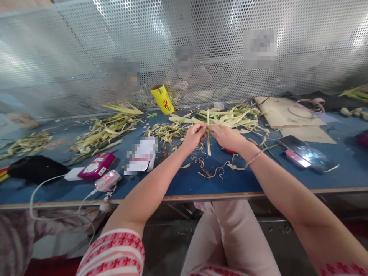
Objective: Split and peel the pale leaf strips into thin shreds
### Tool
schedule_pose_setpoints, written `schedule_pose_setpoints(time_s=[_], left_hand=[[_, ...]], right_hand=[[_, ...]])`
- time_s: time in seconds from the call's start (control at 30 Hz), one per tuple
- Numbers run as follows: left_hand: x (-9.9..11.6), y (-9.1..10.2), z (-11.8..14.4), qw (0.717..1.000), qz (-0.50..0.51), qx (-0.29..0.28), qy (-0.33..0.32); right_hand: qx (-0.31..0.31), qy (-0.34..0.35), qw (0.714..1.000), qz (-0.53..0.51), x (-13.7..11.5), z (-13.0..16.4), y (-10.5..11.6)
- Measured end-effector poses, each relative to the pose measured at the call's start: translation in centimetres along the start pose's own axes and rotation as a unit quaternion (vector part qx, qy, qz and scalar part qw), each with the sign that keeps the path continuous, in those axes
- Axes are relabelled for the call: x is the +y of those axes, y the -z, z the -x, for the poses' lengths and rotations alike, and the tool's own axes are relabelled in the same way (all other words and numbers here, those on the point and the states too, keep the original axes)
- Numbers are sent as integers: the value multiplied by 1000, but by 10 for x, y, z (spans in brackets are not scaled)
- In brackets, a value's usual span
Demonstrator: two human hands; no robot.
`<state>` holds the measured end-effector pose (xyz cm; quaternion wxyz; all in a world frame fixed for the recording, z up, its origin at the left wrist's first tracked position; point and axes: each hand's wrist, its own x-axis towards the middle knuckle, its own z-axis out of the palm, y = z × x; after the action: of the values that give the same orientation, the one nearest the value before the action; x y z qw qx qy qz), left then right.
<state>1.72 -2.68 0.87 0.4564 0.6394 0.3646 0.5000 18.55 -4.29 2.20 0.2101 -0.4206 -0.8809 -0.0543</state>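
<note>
Both hands meet over the middle of the blue table (172, 184). My left hand (194, 135) pinches a pale green husk strip (209, 145) from its left side. From the right, my right hand (225, 136) closes on the same strip, fingers bent. The strip stands roughly upright in the view, its ends showing above and below the fingers. Part of a red object (230, 150) shows under my right hand; its kind is hidden. Behind the hands lies a heap of pale husk strips (238, 117), and thin curly fibres (211, 172) are scattered in front.
A yellow cardboard tube (163, 100) stands tilted near the perforated metal screen (212, 42). Leftward are a husk pile (107, 130), a phone (142, 155), a magenta box (96, 166) and a black pouch (37, 170). At right lie a dark phone (309, 153) and brown paper (284, 111).
</note>
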Motion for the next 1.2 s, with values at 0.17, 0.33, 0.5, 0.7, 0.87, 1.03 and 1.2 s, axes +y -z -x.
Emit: schedule_pose_setpoints(time_s=[0.17,0.33,0.5,0.7,0.87,1.03,1.2], left_hand=[[-1,0,0,1000,10,-4,5],[-1,1,0,1000,8,1,-14],[-2,-1,-1,999,35,11,-2],[4,-1,1,972,214,55,77],[7,4,1,962,268,30,39],[-8,0,-2,991,117,35,-56],[-8,-1,2,986,-98,25,-130]], right_hand=[[-13,-26,999,19,-9,0,6],[3,-26,1000,7,-11,0,8],[33,-32,999,-17,-7,-2,3],[102,-97,984,-109,2,-5,-8],[137,-150,938,-280,3,-8,-13],[116,-208,886,-398,1,-14,-19],[104,-179,878,-432,1,-15,-24]])
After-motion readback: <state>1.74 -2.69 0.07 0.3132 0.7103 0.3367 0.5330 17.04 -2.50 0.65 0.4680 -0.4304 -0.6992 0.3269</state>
